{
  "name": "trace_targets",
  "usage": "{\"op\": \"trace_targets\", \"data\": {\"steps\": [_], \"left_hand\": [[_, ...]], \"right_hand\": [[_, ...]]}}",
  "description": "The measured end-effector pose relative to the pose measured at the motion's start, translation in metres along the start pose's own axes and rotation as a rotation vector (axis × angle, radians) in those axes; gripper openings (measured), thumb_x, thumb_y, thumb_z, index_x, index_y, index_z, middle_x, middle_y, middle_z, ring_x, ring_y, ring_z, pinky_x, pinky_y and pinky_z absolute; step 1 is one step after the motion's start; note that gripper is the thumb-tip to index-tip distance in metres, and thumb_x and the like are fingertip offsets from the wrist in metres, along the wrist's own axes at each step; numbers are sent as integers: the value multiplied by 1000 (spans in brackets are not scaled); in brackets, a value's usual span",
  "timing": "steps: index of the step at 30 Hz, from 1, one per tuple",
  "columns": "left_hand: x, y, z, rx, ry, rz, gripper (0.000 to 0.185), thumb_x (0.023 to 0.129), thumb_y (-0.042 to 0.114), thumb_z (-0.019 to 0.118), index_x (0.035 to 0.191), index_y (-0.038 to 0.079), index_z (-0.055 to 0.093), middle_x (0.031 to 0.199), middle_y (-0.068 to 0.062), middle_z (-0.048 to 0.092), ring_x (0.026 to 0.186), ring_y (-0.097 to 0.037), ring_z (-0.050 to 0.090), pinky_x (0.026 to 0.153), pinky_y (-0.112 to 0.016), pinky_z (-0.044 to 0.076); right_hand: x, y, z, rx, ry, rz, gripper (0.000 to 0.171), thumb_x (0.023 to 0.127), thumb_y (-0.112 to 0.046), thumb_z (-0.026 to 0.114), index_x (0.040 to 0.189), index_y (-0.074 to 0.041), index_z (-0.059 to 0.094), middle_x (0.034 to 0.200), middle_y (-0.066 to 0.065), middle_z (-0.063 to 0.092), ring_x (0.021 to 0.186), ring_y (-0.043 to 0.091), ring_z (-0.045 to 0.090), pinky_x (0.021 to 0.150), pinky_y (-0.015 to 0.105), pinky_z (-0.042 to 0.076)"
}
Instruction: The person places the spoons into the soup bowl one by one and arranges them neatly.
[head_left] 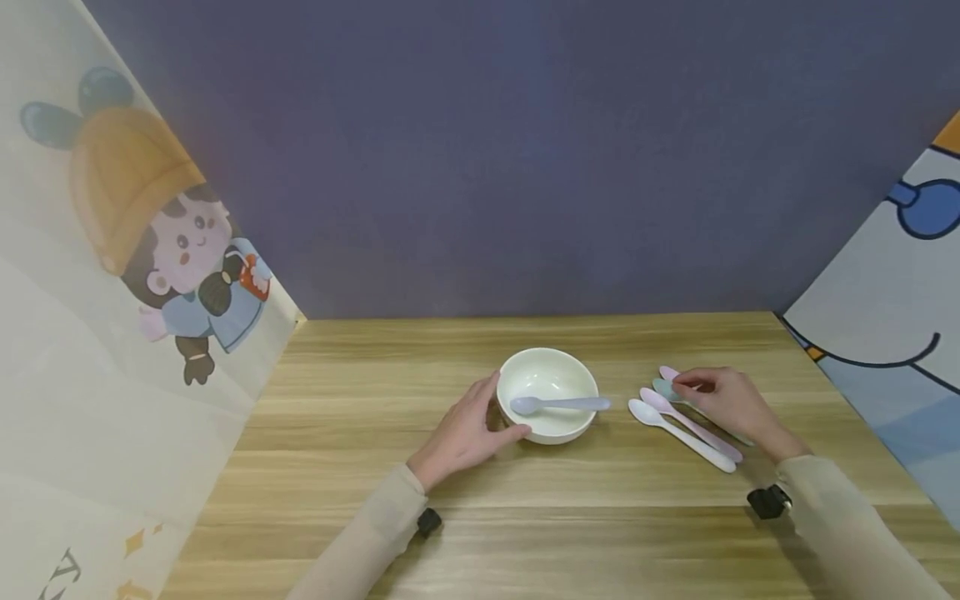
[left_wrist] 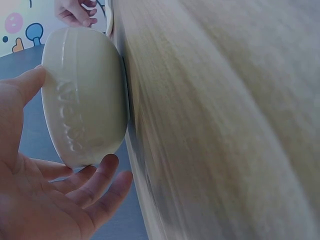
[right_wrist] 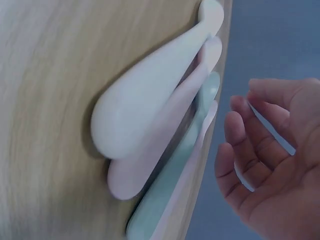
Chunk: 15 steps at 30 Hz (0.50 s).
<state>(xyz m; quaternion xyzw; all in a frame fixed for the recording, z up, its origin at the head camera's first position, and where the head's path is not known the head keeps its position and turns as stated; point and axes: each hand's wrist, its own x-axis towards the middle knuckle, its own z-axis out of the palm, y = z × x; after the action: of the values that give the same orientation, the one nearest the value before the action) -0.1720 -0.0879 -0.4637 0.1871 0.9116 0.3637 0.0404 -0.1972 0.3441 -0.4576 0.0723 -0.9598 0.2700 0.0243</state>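
Left hand [head_left: 467, 433]: resting on the counter [head_left: 375, 392], cupping the near-left side of the bowl [head_left: 547, 392]; thumb on one side of the wall, fingers curving round the other w/ tips by the base. Grip wide & relaxed, touching more than squeezing.
Right hand [head_left: 731, 404]: hovering over the far ends of the spoon row; fingertips coming down at the teal spoon [head_left: 663, 388]. Wrist view shows fingers loosely bent w/ nothing between them; whether they're already touching a spoon, can't tell.
Bowl: sitting upright mid-counter, cream, raised lettering on the outer wall. Blue spoon [head_left: 558, 404] is lying across it, scoop inside at left, handle poking over the right rim.
Spoons on counter: four lying side by side, right of the bowl, well apart from it, handles running near-right. White spoon [head_left: 678, 433] nearest the bowl, then pink spoon [head_left: 690, 425], teal, and a 2nd pink one [head_left: 669, 373] farthest right, mostly under the hand.
Handling (judgement): spoons are looking like thin stiff plastic, v. light, smooth, so likely to skid if pushed. They're packed close & partly overlapping; best taken by pinching one handle's edges & lifting clear of its neighbours. Bowl probably light too, glossy wall; the cupping hand is steadying it.
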Motion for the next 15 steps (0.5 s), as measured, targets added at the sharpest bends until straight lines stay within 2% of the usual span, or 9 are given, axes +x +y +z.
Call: {"op": "trace_targets", "data": {"steps": [4, 11, 15], "left_hand": [[0, -1, 0, -4, 3, -1, 104, 91, 68, 73, 171, 19, 26, 169, -9, 42, 153, -31, 45, 125, -59, 40], [1, -2, 0, -2, 3, 4, 104, 91, 68, 73, 171, 21, 26, 169, -9, 42, 153, -30, 45, 125, -58, 40], [2, -2, 1, 1, -3, -5, 104, 91, 68, 74, 171, 23, 25, 170, -8, 41, 154, -29, 44, 125, -57, 40]], "right_hand": [[2, 5, 0, -3, -2, 4, 32, 105, -30, 70, 119, -4, 80, 111, 19, 80, 95, 31, 73, 77, 39, 59], [5, 14, 0, -23, 17, 11, 30, 102, -25, 73, 118, -1, 79, 108, 19, 80, 93, 32, 73, 74, 34, 58], [7, 21, -2, -44, 18, 12, 31, 101, -24, 75, 117, 2, 79, 106, 21, 80, 91, 33, 74, 74, 39, 59]]}}
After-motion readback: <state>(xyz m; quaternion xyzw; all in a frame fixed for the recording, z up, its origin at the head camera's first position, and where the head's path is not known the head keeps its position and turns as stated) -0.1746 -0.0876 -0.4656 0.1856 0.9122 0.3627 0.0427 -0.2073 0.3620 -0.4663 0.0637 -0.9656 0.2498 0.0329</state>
